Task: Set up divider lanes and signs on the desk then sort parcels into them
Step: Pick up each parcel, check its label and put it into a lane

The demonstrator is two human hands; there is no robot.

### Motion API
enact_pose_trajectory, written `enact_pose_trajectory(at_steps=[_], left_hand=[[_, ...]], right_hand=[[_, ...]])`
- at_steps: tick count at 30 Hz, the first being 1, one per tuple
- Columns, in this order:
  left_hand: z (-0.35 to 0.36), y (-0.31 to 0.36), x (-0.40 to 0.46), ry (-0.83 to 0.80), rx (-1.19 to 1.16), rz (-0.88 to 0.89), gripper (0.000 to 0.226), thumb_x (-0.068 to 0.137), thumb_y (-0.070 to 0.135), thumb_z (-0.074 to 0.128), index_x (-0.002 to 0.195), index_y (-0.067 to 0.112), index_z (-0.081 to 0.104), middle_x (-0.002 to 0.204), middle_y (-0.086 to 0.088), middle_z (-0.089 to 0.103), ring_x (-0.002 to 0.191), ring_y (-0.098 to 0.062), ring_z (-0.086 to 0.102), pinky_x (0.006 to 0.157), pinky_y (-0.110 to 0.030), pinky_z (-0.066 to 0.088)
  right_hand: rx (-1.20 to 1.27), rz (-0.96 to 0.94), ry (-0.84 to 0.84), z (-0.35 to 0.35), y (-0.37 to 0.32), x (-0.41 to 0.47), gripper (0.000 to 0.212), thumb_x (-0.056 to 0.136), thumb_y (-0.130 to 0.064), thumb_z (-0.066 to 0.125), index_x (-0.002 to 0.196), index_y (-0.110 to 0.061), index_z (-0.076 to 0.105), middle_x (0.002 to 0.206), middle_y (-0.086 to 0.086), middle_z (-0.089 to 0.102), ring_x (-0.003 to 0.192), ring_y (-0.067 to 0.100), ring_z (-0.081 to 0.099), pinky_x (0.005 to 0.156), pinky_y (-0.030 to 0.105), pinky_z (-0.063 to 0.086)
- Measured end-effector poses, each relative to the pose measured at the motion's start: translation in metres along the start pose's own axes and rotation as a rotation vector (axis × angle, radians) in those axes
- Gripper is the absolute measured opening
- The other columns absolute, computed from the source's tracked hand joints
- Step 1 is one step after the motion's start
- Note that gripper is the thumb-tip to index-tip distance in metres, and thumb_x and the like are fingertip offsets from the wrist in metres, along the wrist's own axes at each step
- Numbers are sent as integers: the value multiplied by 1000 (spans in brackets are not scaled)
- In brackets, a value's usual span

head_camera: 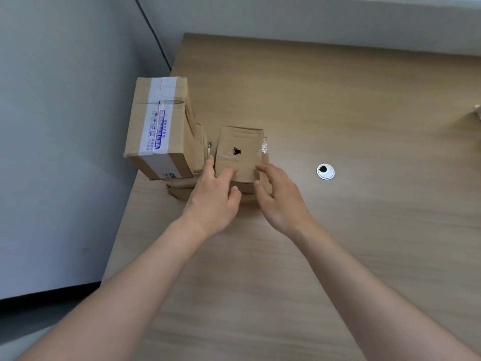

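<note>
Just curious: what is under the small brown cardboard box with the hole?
The small brown cardboard box with the hole sits on flattened brown cardboard. Both hands cover its lower edge, hiding the rest.

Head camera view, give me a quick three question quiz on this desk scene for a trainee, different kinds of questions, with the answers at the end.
1. True or false: the small box with a hole stands to the right of the tall taped box.
2. Multiple choice: where is the round cable grommet? A) under the left hand B) on the desk to the right of the right hand C) on top of the taped box.
3. Fill in: both hands are at the ____ box.

Key: 1 true. 2 B. 3 small; the fingers touch its near face and sides, though whether they actually grip it is not clear.
</note>
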State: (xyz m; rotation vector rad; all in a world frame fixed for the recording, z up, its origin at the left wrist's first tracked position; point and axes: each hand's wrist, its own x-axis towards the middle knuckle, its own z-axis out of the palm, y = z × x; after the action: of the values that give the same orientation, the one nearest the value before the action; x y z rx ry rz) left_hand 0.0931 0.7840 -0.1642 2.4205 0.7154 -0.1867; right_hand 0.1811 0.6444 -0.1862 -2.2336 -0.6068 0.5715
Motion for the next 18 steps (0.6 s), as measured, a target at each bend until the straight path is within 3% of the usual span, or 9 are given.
enact_pose_trajectory(at_steps=[2, 4, 7, 11, 14, 16, 18], left_hand=[[0, 0, 8, -22, -21, -22, 36, 99, 24, 54, 135, 20, 57, 165, -25, 17, 152, -33, 27, 114, -34, 32], [-1, 1, 15, -23, -69, -43, 35, 98, 25, 55, 132, 20, 61, 158, -15, 33, 144, -28, 39, 107, -25, 34], [-1, 5, 22, 18, -181, -82, 28, 95, 27, 58, 122, 25, 67, 134, -1, 51, 110, -24, 60, 93, -23, 40], [-4, 13, 16, 37, -307, -115, 27, 92, 29, 60, 119, 30, 63, 122, 2, 49, 76, -1, 56, 82, -24, 40], [-9, 18, 8, 87, -467, -138, 41, 83, 36, 59, 123, 36, 55, 122, 3, 52, 94, 2, 58, 100, -35, 48], [-13, 19, 4, 169, -598, -165, 46, 76, 38, 57, 122, 40, 50, 120, 5, 60, 108, -14, 63, 99, -46, 52], [-21, 27, -4, 224, -666, -168, 47, 80, 30, 58, 126, 39, 48, 113, 7, 62, 105, -16, 64, 95, -42, 54]], right_hand=[[39, 10, 8, 7, 2, 10, 46, 103, -24, 54, 148, -17, 51, 157, 1, 45, 147, 14, 36, 120, 34, 32], [82, 28, 26, 13, 3, 15, 46, 102, -23, 55, 147, -20, 51, 152, -2, 51, 141, 14, 43, 116, 38, 37], [186, 87, 80, 18, -2, 15, 50, 95, -29, 52, 144, -21, 52, 144, -4, 57, 132, 14, 52, 110, 42, 44], [306, 153, 157, 17, -8, 17, 54, 88, -34, 51, 142, -27, 48, 138, -6, 59, 119, 19, 63, 103, 44, 50], [415, 181, 214, 9, -10, 17, 54, 94, -27, 56, 147, -29, 41, 135, -5, 55, 103, 10, 67, 87, 28, 55], [440, 206, 240, 2, -13, 15, 59, 97, -24, 56, 153, -28, 37, 128, -6, 52, 86, 1, 62, 70, 10, 47], [442, 190, 245, -5, -18, 10, 57, 96, -24, 56, 151, -31, 44, 121, -2, 49, 79, -2, 58, 66, 4, 42]])
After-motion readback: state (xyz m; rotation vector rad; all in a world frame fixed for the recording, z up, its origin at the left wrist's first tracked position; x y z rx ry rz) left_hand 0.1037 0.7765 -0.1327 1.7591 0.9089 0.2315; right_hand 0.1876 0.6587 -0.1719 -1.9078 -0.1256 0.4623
